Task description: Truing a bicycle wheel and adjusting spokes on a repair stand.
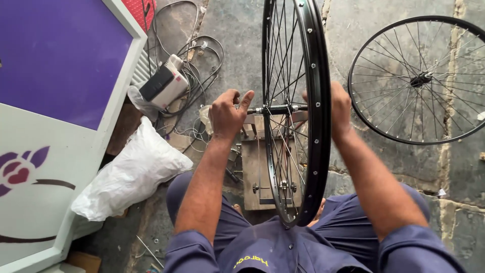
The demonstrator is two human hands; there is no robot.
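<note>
Cracked concrete floor [242, 45] throughout. Far left: purple-white board [60, 101]; beside it white sack [134, 172], cables [197, 71]. Centre: left hand [227, 115] curled, thumb raised, at axle end [255, 109] of upright black spoked wheel [318, 126] over small wooden stand [255, 174]. Right hand [339, 110] wraps rim. Judgement: steady rim firmly, keep fingers clear of spokes. Upper right: second wheel [422, 78] flat on floor.

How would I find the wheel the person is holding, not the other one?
Look at the two arms reaching out in the middle. Between the left hand and right hand stands a black spoked wheel, upright and edge-on over a wooden stand. The other wheel lies flat on the floor, untouched.
</note>
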